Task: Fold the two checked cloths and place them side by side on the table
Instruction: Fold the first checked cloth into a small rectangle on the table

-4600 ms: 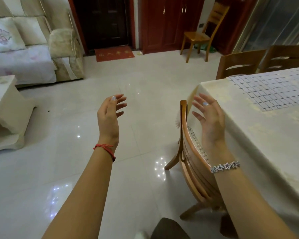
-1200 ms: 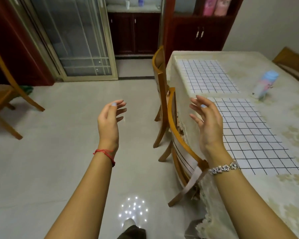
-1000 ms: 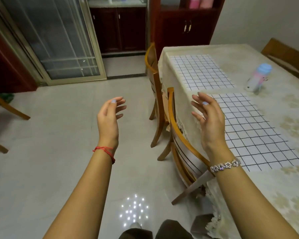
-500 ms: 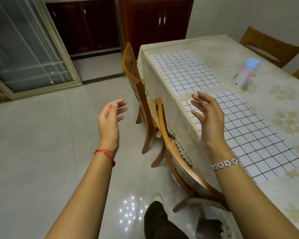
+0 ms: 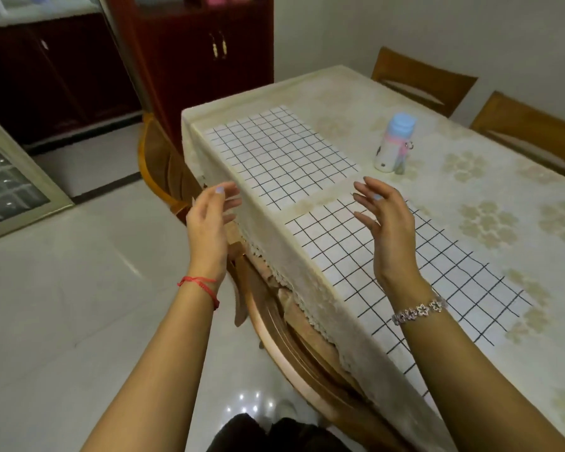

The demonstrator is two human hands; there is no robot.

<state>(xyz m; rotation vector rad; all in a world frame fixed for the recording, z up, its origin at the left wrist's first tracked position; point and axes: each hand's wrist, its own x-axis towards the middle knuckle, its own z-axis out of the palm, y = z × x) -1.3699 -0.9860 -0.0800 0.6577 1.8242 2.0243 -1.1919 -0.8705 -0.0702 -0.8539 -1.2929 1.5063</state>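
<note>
We held our left hand [image 5: 209, 223] and right hand [image 5: 388, 230] raised, fingers loose and empty. The far cloth [image 5: 281, 151] and near cloth [image 5: 421, 288] lay flat on the table [image 5: 356, 93], just apart. We judged it best to pinch matching corners first, so the edges would meet.

To your right, the near checked cloth [image 5: 405, 275] lies on the table [image 5: 503, 177], the far checked cloth [image 5: 281, 151] just behind it. The bottle [image 5: 394, 143] stands right of the far one. A chair [image 5: 284, 340] stands against the table's left edge.
</note>
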